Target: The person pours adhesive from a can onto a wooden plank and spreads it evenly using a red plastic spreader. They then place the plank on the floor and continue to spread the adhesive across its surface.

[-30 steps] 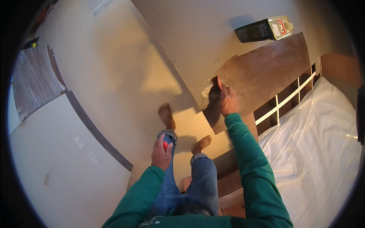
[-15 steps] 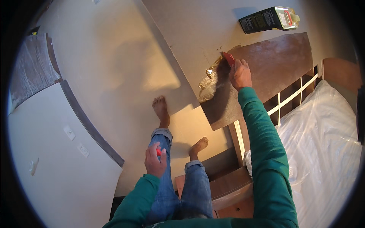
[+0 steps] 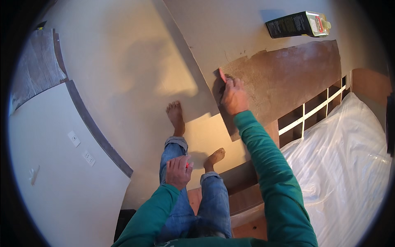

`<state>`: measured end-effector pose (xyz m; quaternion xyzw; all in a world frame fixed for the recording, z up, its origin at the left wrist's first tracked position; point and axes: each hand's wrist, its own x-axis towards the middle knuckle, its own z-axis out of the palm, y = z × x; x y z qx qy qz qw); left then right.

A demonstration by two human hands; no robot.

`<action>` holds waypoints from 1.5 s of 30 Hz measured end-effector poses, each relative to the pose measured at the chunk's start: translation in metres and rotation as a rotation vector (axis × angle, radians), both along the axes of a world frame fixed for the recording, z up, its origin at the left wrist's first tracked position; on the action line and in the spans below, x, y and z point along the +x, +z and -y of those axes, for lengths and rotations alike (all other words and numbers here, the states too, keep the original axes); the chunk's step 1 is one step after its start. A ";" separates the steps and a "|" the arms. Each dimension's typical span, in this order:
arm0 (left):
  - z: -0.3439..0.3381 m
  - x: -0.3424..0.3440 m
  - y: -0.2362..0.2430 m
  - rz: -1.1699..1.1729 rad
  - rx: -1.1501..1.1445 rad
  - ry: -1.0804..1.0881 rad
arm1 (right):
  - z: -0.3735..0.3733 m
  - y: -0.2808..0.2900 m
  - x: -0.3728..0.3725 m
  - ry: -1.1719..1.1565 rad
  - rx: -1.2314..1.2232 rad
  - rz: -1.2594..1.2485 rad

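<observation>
My right hand (image 3: 235, 98) is closed around a flat red spreader (image 3: 222, 75), its edge down on the brown panel (image 3: 296, 66) near that panel's left end. A thin wet-looking coat covers the brown surface around it. My left hand (image 3: 177, 173) is held closed over my left thigh, with a small red object (image 3: 187, 165) showing at the fingers; most of it is hidden, so its kind cannot be told. Beyond the panel, a black rectangular tin (image 3: 290, 25) with a pale spouted top lies on its side.
Clear plastic sheeting (image 3: 337, 164) covers something at the right, beside a white-edged open grid (image 3: 306, 113). A pale board with sockets (image 3: 88, 158) stands at the left. My bare feet (image 3: 175, 117) rest on the beige surface.
My right hand has drawn the spreader left and slightly nearer, and the shiny amber pool there is smoothed thin. My left hand has turned and shifted slightly right, its red object now mostly covered.
</observation>
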<state>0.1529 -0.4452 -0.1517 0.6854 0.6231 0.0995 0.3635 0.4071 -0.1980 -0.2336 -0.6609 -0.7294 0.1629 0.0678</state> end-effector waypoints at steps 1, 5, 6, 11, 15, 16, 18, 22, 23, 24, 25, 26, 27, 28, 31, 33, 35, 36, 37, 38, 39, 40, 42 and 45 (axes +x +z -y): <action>0.000 0.001 0.000 0.001 -0.006 0.002 | 0.005 0.001 -0.007 0.002 -0.010 -0.018; -0.002 0.002 0.000 -0.027 -0.022 -0.016 | 0.008 0.005 -0.014 -0.020 -0.128 -0.090; -0.001 0.001 -0.001 -0.034 -0.023 -0.019 | 0.006 0.006 -0.010 -0.033 -0.177 -0.108; 0.004 0.000 -0.002 -0.045 -0.008 0.010 | -0.021 0.036 0.021 0.134 -0.011 0.013; 0.007 0.002 -0.002 -0.027 -0.037 0.047 | -0.043 0.036 0.037 0.304 0.028 0.041; 0.008 0.002 -0.003 -0.023 -0.040 0.056 | -0.046 0.033 0.037 0.349 0.018 0.062; 0.011 0.003 -0.005 -0.018 -0.033 0.076 | -0.052 0.023 0.035 0.407 0.024 0.057; 0.014 0.007 -0.001 -0.005 -0.057 0.123 | -0.045 0.007 0.028 0.450 0.017 0.081; 0.016 0.008 -0.002 -0.011 -0.057 0.136 | -0.042 0.006 0.025 0.464 0.013 0.073; 0.019 0.008 -0.004 -0.015 -0.057 0.148 | -0.040 0.005 0.024 0.477 0.009 0.067; 0.019 0.009 -0.005 -0.017 -0.045 0.160 | -0.040 0.005 0.022 0.488 0.012 0.062; 0.022 0.011 -0.007 -0.015 -0.037 0.170 | -0.036 0.003 0.020 0.496 0.017 0.047; 0.024 0.013 -0.008 -0.011 -0.024 0.181 | -0.027 0.001 0.017 0.503 0.022 0.033; 0.027 0.015 -0.008 -0.006 -0.022 0.188 | -0.019 0.002 0.014 0.510 0.023 0.020; 0.033 0.015 -0.011 -0.010 -0.021 0.201 | -0.006 0.003 0.000 0.436 -0.041 -0.042; 0.034 0.015 -0.013 -0.020 -0.017 0.202 | -0.014 0.008 0.002 0.390 0.039 -0.058; 0.039 0.017 -0.012 -0.021 -0.036 0.208 | -0.019 0.016 0.006 0.370 0.051 -0.020; 0.040 0.015 -0.013 -0.021 -0.048 0.214 | -0.026 0.017 0.006 0.376 0.034 0.023; 0.037 0.015 -0.013 -0.018 -0.050 0.218 | -0.034 0.019 0.007 0.377 0.020 0.068; 0.036 0.014 -0.013 -0.013 -0.054 0.222 | -0.039 0.019 0.008 0.417 0.043 0.082; 0.035 0.014 -0.012 -0.009 -0.052 0.227 | -0.044 0.018 0.010 0.457 0.066 0.096; 0.035 0.013 -0.012 -0.003 -0.050 0.229 | -0.048 0.017 0.011 0.496 0.086 0.111; 0.032 0.011 -0.011 0.014 -0.042 0.227 | -0.060 0.012 0.018 0.556 0.076 0.110; 0.029 0.011 -0.011 0.029 -0.053 0.234 | -0.063 0.007 0.027 0.645 0.061 0.124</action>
